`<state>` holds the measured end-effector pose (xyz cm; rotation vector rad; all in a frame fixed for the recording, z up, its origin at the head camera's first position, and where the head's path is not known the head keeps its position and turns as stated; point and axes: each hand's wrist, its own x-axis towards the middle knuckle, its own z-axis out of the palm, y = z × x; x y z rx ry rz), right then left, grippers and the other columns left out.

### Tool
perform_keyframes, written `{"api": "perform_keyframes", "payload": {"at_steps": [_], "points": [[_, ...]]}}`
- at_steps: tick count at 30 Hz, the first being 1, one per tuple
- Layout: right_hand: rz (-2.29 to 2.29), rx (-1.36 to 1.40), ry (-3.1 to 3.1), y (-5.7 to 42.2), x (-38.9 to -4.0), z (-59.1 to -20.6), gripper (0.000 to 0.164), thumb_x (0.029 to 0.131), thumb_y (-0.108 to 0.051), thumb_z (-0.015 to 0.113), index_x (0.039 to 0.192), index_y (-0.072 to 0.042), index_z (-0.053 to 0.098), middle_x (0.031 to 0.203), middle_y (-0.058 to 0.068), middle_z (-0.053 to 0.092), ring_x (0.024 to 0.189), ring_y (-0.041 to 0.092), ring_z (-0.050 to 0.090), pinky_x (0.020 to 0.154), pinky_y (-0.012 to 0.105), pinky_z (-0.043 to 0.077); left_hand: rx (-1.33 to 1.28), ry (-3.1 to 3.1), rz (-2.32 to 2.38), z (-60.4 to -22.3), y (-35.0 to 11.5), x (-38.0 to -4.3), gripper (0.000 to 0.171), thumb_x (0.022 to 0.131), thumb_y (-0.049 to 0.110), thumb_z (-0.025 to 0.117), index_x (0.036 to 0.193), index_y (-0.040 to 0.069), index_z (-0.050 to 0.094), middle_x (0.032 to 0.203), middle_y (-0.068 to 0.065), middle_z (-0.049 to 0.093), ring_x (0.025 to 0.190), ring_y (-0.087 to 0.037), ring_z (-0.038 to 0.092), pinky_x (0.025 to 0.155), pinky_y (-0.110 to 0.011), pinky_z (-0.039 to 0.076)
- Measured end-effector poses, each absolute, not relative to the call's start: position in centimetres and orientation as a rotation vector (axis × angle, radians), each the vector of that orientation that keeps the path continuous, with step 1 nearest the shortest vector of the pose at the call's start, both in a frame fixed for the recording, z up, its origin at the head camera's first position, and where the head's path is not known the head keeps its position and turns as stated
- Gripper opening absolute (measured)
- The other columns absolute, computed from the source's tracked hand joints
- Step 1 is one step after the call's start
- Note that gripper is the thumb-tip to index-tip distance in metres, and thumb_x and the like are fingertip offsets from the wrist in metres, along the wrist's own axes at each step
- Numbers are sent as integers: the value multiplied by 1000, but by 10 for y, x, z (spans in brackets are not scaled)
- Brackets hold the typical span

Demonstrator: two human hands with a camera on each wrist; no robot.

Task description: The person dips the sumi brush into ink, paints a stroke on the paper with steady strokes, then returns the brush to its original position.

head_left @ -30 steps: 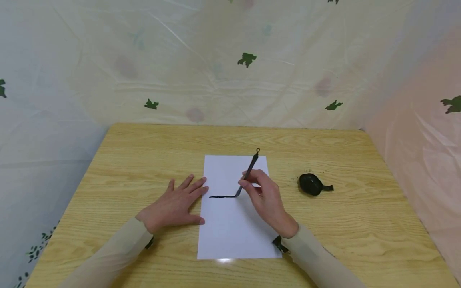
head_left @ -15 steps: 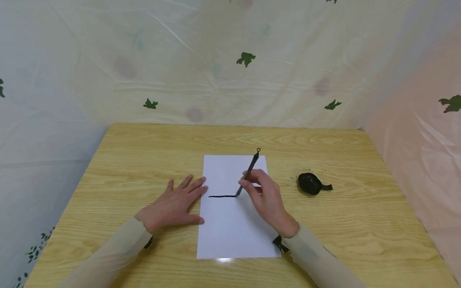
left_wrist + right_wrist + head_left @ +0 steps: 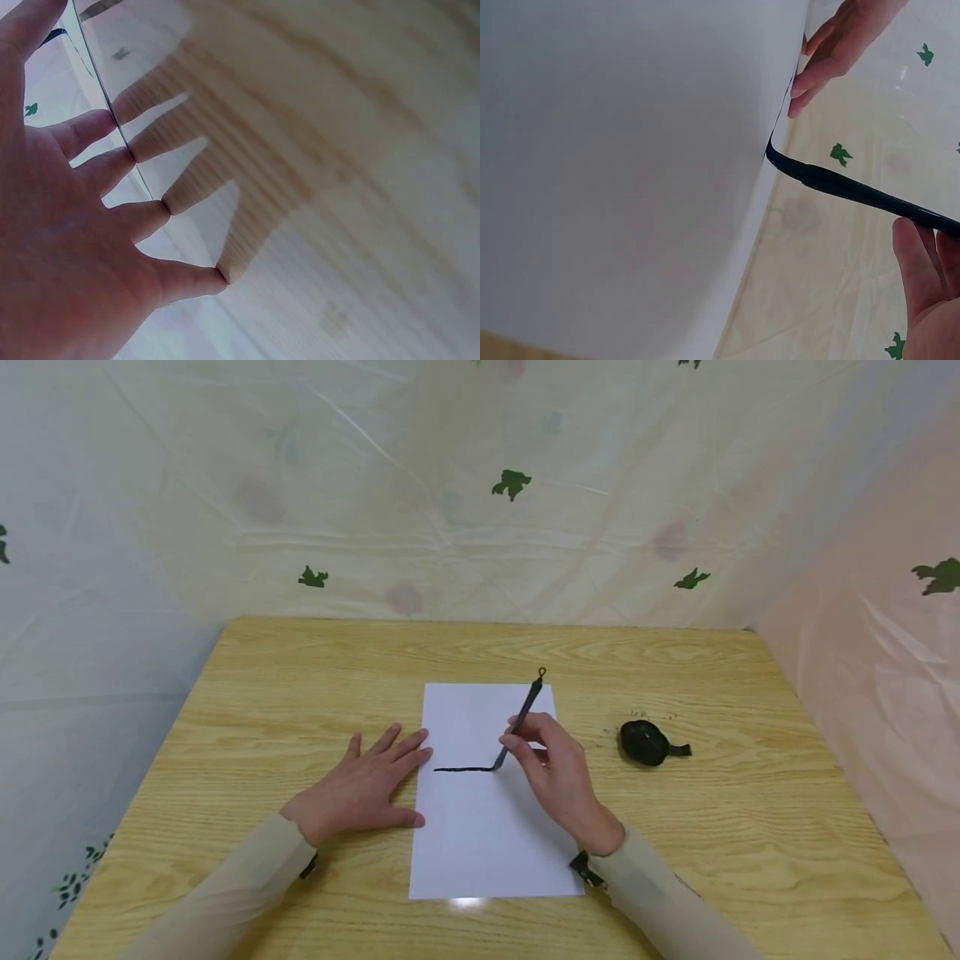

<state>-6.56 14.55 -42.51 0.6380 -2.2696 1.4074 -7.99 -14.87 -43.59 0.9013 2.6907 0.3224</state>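
My right hand [image 3: 558, 777] pinches a dark brush [image 3: 527, 706] with a small loop on its top end. The brush leans to the right, its tip touching the white paper [image 3: 480, 847]. In the right wrist view the black bristles [image 3: 784, 161] bend against the sheet. A thin black line [image 3: 461, 769] runs level across the paper and ends at the tip. My left hand [image 3: 363, 789] lies with fingers spread, its thumb and some fingertips on the paper's left edge. In the left wrist view the fingertips [image 3: 161, 208] press on the wooden surface.
A small black dish [image 3: 643, 743] with a short handle stands right of the paper, with dark specks on the table behind it. The wooden table [image 3: 315, 677] ends at a patterned sheet [image 3: 420, 527] hung behind and at both sides.
The brush has moved slightly right with my right hand, and the black line is a little longer. My left hand stays in place.
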Motion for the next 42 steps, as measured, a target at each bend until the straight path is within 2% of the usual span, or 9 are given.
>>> {"api": "perform_keyframes", "payload": {"at_steps": [15, 27, 34, 42], "points": [[1387, 640, -2244, 148, -65, -427, 27, 90, 6, 75, 113, -4, 65, 101, 6, 72, 94, 24, 75, 72, 26, 61, 918, 2690, 312, -436, -150, -80, 93, 88, 63, 72, 161, 15, 40, 172, -4, 22, 158, -39, 12, 109, -82, 16], [1383, 620, -2246, 151, -64, -426, 25, 89, 3, 77, 111, 1, 65, 99, 6, 72, 94, 26, 76, 73, 20, 59, 915, 2675, 317, -435, -150, -80, 93, 89, 64, 71, 161, 16, 39, 172, -3, 22, 158, -39, 12, 110, -82, 15], [1382, 638, -2247, 153, -64, -426, 29, 88, 7, 76, 113, -2, 65, 101, 7, 72, 94, 25, 75, 74, 21, 59, 916, 2676, 314, -435, -150, -80, 92, 89, 64, 71, 161, 16, 39, 172, -4, 22, 158, -40, 12, 110, -82, 15], [1375, 641, -2249, 156, -64, -426, 28, 89, 8, 75, 113, 1, 64, 102, 7, 72, 95, 25, 75, 73, 23, 60, 912, 2673, 324, -435, -150, -81, 93, 88, 63, 72, 162, 16, 39, 172, -3, 20, 158, -38, 9, 110, -81, 14]]}}
